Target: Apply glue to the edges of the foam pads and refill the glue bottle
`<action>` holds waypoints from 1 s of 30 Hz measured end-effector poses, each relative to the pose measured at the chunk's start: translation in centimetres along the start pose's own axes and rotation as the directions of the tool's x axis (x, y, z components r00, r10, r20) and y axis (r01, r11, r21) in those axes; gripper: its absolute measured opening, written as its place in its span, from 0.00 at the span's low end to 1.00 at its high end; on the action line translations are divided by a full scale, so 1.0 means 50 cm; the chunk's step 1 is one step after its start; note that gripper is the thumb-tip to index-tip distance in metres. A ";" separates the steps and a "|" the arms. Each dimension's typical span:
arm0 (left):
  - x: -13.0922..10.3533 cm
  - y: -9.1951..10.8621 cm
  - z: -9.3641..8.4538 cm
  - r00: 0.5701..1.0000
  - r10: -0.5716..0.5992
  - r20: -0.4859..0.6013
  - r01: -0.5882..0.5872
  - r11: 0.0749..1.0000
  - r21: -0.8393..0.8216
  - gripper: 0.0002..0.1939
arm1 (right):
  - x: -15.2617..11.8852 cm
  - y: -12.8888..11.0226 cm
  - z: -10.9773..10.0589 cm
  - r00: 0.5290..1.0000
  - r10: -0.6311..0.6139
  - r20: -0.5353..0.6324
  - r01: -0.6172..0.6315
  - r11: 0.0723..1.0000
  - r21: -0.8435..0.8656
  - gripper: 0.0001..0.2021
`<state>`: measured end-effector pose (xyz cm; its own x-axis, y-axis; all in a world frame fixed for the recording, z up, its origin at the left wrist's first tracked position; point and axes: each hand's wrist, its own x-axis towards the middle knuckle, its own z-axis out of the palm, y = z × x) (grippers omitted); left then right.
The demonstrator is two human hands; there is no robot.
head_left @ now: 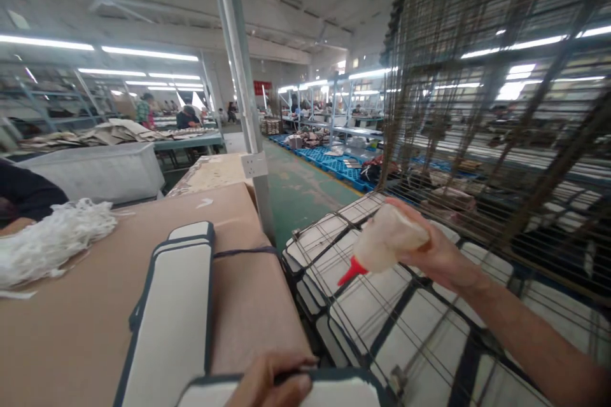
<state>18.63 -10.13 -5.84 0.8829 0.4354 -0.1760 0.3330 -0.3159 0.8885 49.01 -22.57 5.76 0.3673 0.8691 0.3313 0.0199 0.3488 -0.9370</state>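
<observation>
Grips a light, squeezable-looking bottle (pixel 379 240) round its body with right hand (pixel 442 259), nozzle (pixel 352 271) beyond fingers; pinches stiff-looking panel (pixel 341 392) by its edge with left hand (pixel 267 383).

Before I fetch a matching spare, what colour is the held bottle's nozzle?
Red; the nozzle shows best in the head view.

Single head-worn view, facing forward and tilted down; hands close, workshop far beyond.
</observation>
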 end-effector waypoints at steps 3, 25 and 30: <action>0.019 0.082 -0.050 0.991 0.134 0.008 -0.132 0.960 0.249 0.16 | -0.003 -0.024 -0.023 1.000 -0.026 0.010 0.026 0.999 0.034 0.38; -0.018 0.241 -0.228 0.894 0.215 0.393 -0.318 0.922 0.221 0.23 | 0.036 -0.017 0.139 0.931 -0.045 0.361 -0.089 0.934 0.347 0.32; -0.036 0.202 -0.247 0.908 0.206 0.365 -0.295 0.933 0.208 0.24 | 0.064 -0.012 0.154 0.965 -0.090 0.247 0.006 0.947 0.322 0.33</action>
<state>16.32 -3.68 8.68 0.9910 0.0230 -0.1316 0.1191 -0.5982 0.7925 43.00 -17.27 8.26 0.1227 0.8936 0.4317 -0.2783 0.4485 -0.8493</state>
